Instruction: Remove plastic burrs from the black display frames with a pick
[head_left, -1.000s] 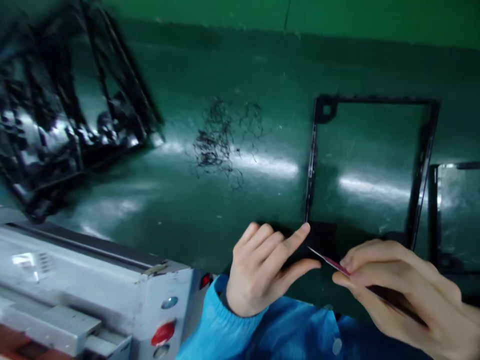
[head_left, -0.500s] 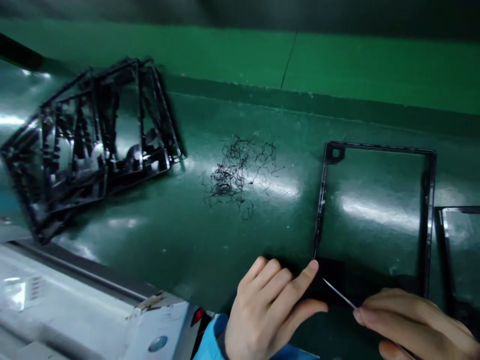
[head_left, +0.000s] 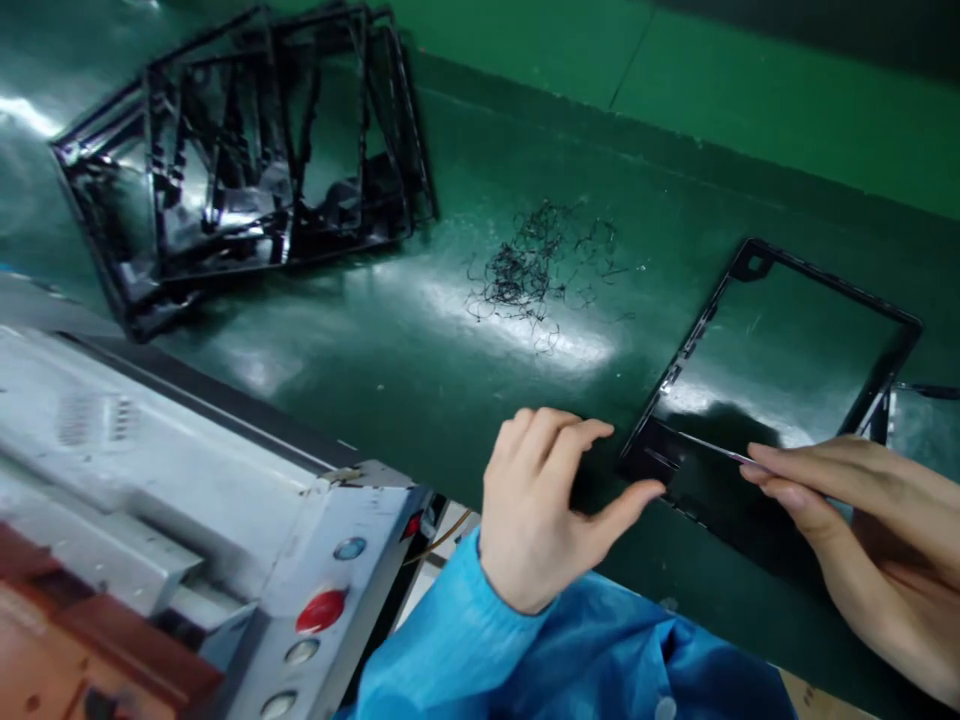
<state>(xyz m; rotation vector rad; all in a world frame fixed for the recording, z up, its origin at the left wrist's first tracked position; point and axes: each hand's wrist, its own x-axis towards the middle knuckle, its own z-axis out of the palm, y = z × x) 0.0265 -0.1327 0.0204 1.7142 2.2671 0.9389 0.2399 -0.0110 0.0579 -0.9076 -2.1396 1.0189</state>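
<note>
A black rectangular plastic frame point(head_left: 838, 283) lies on the green bench, turned at a slant, with a square-holed tab at its far corner. My left hand point(head_left: 551, 505) is by its near left corner, thumb and index finger spread apart and holding nothing. Between the fingers of my right hand point(head_left: 847, 500) is a thin pointed metal tool point(head_left: 705, 446). Its tip reaches over the dark panel at the frame's near left end; whether it touches cannot be told. My right hand covers part of the frame's near right side.
Curly black plastic shavings point(head_left: 521, 268) lie in a loose heap mid-bench. A pile of similar black frames point(head_left: 274, 90) sits at the far left. At right, another dark frame point(head_left: 930, 390) is partly visible. A machine with a red button point(head_left: 321, 610) stands at the lower left.
The view has shifted and tilted. My left index fingertip has come off the frame's left side, and the hand has opened. The tool in my right hand now lies over the frame's near left end.
</note>
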